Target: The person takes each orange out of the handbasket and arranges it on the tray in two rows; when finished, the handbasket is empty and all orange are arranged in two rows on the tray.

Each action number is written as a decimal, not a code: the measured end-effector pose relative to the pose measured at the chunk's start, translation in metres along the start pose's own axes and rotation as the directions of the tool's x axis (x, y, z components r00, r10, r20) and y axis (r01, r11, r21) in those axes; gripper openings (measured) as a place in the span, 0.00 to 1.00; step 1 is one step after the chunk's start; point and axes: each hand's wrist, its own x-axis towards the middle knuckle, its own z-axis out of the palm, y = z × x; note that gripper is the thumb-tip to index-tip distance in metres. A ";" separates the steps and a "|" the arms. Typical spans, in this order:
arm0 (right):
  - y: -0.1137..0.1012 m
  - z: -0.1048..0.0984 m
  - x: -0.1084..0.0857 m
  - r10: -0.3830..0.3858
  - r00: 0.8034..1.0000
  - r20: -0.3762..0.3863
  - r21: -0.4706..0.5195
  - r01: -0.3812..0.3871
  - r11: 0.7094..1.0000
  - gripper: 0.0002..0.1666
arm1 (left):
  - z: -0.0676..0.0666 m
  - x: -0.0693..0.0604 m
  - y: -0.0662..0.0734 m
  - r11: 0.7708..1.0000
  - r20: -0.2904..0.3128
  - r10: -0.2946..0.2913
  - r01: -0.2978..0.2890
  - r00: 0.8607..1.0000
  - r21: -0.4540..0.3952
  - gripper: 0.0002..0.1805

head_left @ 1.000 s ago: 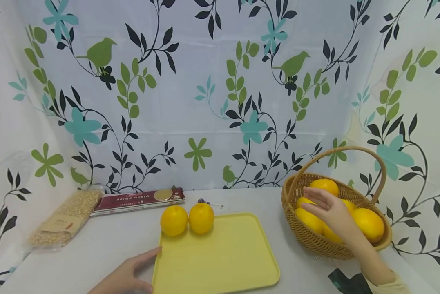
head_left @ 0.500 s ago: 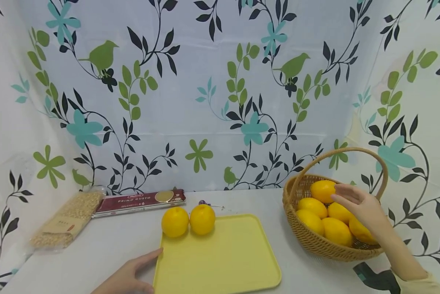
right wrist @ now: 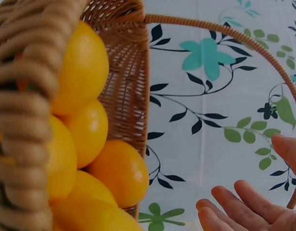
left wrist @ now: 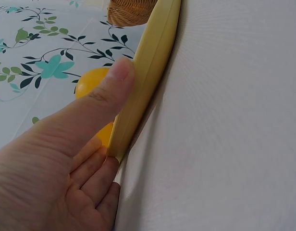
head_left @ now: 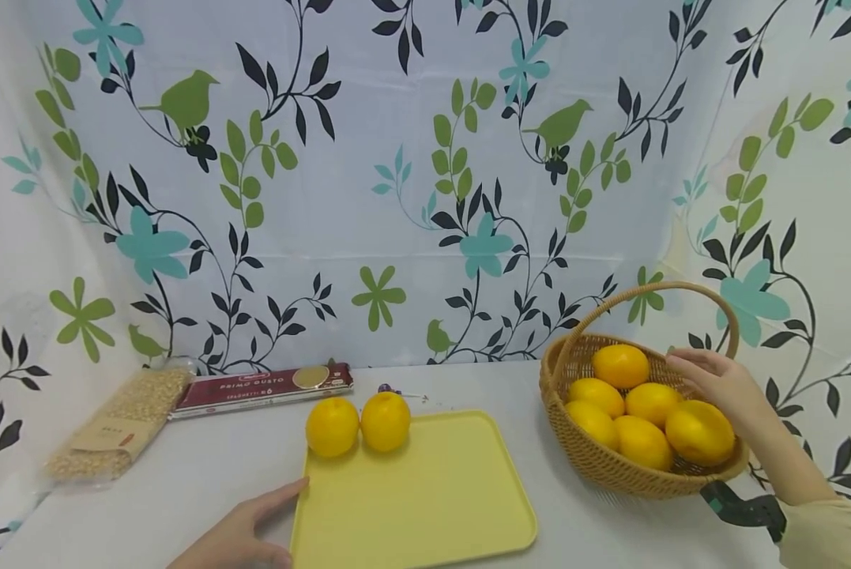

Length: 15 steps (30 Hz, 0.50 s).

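Observation:
My left hand [head_left: 243, 528] rests at the left edge of a yellow tray [head_left: 414, 506]. In the left wrist view, its extended thumb [left wrist: 120, 72] and its fingertips touch the tray's rim [left wrist: 145, 72]. Two round orange fruits [head_left: 333, 427] sit side by side at the tray's far left corner. On the right stands a wicker basket [head_left: 589, 466] holding several yellow-orange fruits [head_left: 644, 442]. My right hand [head_left: 727, 391] hovers over the basket's right side, fingers relaxed. The right wrist view shows that hand [right wrist: 263, 211] apart from the fruits [right wrist: 119, 171], holding nothing.
The basket's tall handle [head_left: 653, 286] arches above the fruits. At the back left lie a red spaghetti packet [head_left: 261, 390] and a clear bag of pale grains or beans [head_left: 122, 419]. A small purple item [head_left: 389, 389] lies behind the tray. A patterned curtain [head_left: 411, 197] closes off the back.
My right hand has moved right, from above the middle of the basket to its right side, uncovering the fruits. My left hand stays at the tray's edge.

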 end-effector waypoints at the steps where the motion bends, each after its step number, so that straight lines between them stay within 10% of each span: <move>1: 0.005 -0.002 0.002 0.008 1.000 0.012 -0.015 -0.008 1.000 0.42 | 0.000 0.000 0.000 1.000 -0.002 0.001 -0.001 1.000 0.003 0.46; 7: 0.037 -0.012 0.015 0.078 0.994 0.083 -0.164 -0.063 0.984 0.49 | 0.000 0.000 -0.001 0.999 0.011 0.004 -0.004 1.000 -0.040 0.46; 15: 0.012 -0.012 -0.004 0.119 0.978 0.169 -0.404 -0.042 0.914 0.45 | 0.000 0.001 0.000 1.000 0.009 -0.008 0.009 1.000 -0.030 0.45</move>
